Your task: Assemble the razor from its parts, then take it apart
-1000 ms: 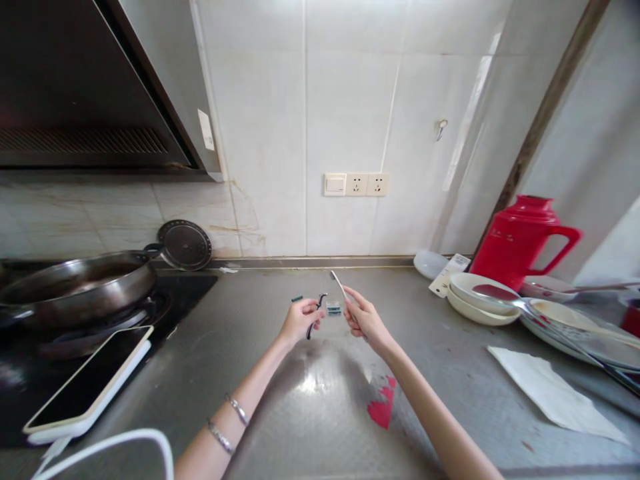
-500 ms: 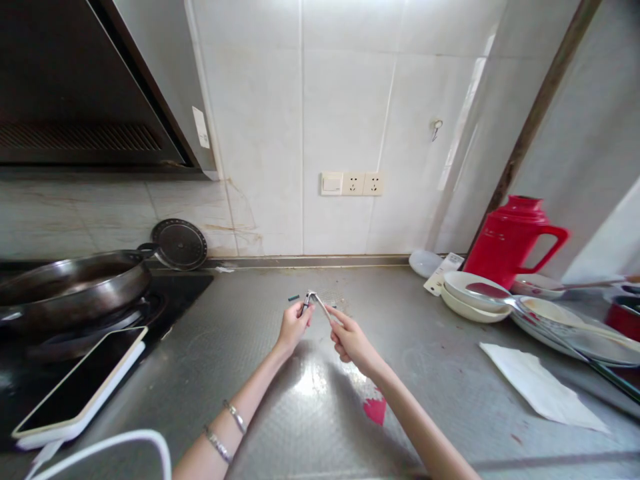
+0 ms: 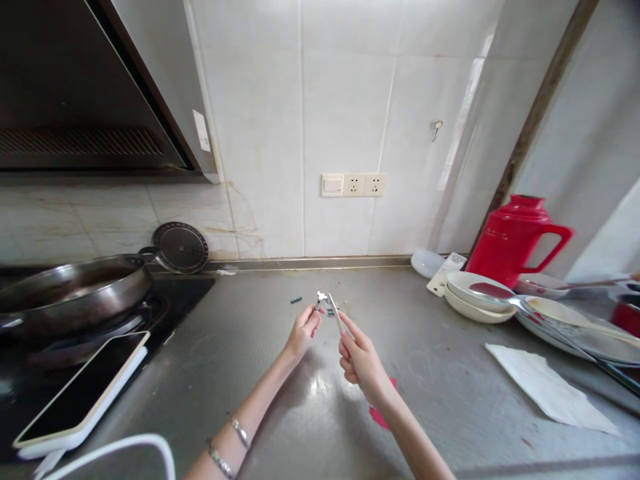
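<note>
My left hand (image 3: 302,329) is closed around a small silvery metal piece (image 3: 321,299) with a bright, uneven top. What kind of piece it is, I cannot make out. In my right hand (image 3: 361,352) is a thin, pale, stick-like tool (image 3: 335,308), the index finger lying along it. Its tip points up and left, close beside the metal piece, with a small gap between them. A short dark green strip (image 3: 297,300) lies on the metal countertop (image 3: 240,347) just left of my hands. More small dark bits lie behind my fingers, partly hidden.
At left a pan (image 3: 85,287) sits on the stove, with a phone (image 3: 83,390) and white cable (image 3: 125,440) nearer me. To the right stand a red thermos jug (image 3: 515,237), stacked bowls (image 3: 475,308) and a paper napkin (image 3: 547,390). A pink patch (image 3: 379,418) shows beneath my right forearm.
Both hands have shifted slightly right. The tool's tip has come away from the metal piece and now points more steeply upward. The metal piece's bright top has come into view.
</note>
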Motion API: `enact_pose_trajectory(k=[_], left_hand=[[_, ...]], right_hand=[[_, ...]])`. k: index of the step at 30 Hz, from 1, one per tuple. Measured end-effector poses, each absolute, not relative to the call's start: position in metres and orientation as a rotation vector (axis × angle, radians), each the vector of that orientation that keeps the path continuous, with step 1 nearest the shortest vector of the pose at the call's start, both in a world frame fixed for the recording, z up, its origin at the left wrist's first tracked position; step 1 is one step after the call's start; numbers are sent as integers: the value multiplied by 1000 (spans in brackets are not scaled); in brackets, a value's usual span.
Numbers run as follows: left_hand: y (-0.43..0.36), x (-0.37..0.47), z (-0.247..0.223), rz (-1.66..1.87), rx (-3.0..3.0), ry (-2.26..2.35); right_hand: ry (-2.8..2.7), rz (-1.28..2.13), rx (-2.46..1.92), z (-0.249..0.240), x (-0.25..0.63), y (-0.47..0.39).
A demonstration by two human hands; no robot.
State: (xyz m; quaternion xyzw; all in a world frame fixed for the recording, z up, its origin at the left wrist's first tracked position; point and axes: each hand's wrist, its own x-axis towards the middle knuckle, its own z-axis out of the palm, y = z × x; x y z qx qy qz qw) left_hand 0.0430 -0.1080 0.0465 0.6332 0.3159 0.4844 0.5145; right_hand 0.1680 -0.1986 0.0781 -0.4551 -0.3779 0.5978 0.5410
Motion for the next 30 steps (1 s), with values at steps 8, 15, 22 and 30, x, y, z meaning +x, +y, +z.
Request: enact_pose_trajectory(k=[8,15,22,30], left_hand=[[-112,45,51,1105,1523,671],[-110,43,50,1158,1508,707],[-112,45,48,1159,1527,696],[-118,47,50,1171,1515,718]], right_hand=[[-950,1321,-1150,91,176,-195],[-1009,1268,-1189,79,176,-204],[-1104,1092,-1197,79,175,-206],[-1107,1034,-1159,81,171,-208]])
